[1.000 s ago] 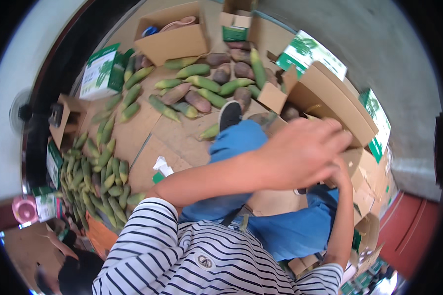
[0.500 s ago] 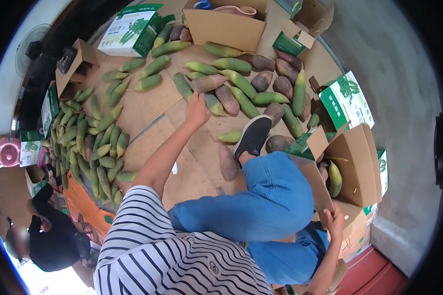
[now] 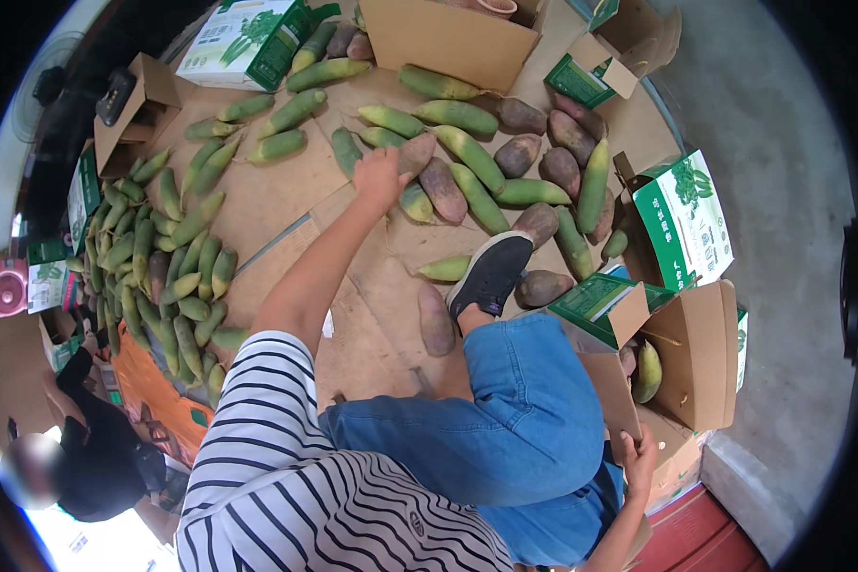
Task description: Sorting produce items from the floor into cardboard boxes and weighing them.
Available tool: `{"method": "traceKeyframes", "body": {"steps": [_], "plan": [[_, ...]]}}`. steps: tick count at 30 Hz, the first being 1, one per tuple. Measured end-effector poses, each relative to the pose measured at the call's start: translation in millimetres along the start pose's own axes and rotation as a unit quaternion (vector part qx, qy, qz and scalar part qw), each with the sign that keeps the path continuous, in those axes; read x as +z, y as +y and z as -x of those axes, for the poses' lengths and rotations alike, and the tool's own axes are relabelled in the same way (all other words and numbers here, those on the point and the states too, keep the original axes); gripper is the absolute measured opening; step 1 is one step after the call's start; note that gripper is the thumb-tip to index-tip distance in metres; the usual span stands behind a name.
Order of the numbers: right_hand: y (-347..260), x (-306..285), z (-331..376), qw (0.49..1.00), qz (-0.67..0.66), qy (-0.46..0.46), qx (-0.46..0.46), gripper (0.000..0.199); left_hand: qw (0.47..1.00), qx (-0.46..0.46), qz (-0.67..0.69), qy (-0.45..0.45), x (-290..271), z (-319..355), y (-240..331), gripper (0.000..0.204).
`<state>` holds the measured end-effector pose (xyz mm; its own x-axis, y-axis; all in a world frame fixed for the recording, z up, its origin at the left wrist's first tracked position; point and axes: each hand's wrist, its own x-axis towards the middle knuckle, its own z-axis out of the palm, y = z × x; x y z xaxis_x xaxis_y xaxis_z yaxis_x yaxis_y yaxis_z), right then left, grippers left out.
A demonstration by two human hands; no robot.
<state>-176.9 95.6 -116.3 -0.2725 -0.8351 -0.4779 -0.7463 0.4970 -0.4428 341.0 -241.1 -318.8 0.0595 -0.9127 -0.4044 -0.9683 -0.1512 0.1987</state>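
Note:
My left hand (image 3: 379, 181) reaches over the cardboard floor, its fingers wrapped round one end of a purplish-red radish (image 3: 417, 153). Close beside it are a green radish (image 3: 346, 151), a green-and-yellow one (image 3: 416, 203) and a dark red one (image 3: 442, 190). At the lower right, my right hand (image 3: 639, 462) grips the near edge of an open cardboard box (image 3: 710, 348). Inside that box a yellow-green radish (image 3: 647, 372) shows, with reddish ones beside it partly hidden by a flap.
A large heap of green radishes (image 3: 153, 257) covers the left. Cartons stand around: a white-and-green one (image 3: 243, 43), a brown one (image 3: 448, 38) and another white-and-green one (image 3: 682, 219). My shoe (image 3: 491, 276) is among loose radishes. A person in black (image 3: 105, 448) is at the lower left.
My left hand has moved slightly forward and closed on the purplish-red radish. My right hand stays at the box edge. The whole view has shifted a little.

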Motion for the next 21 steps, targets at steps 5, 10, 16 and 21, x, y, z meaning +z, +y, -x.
{"method": "traceKeyframes", "body": {"steps": [5,10,16,21], "plan": [[-8,3,-1,1.0,-0.01,0.011,0.005,0.025,0.983,-0.038,0.084,0.16,41,4,-10,0.067],[6,5,-1,1.0,-0.022,0.005,0.001,0.025,0.966,-0.105,0.217,0.091,49,-7,-10,0.073],[-7,4,-3,0.999,0.01,0.014,-0.036,0.023,0.752,-0.137,0.644,-0.036,77,74,-13,0.069],[-6,3,-1,0.999,-0.02,0.016,-0.021,0.023,0.744,0.038,0.662,-0.079,28,173,40,0.071]]}}
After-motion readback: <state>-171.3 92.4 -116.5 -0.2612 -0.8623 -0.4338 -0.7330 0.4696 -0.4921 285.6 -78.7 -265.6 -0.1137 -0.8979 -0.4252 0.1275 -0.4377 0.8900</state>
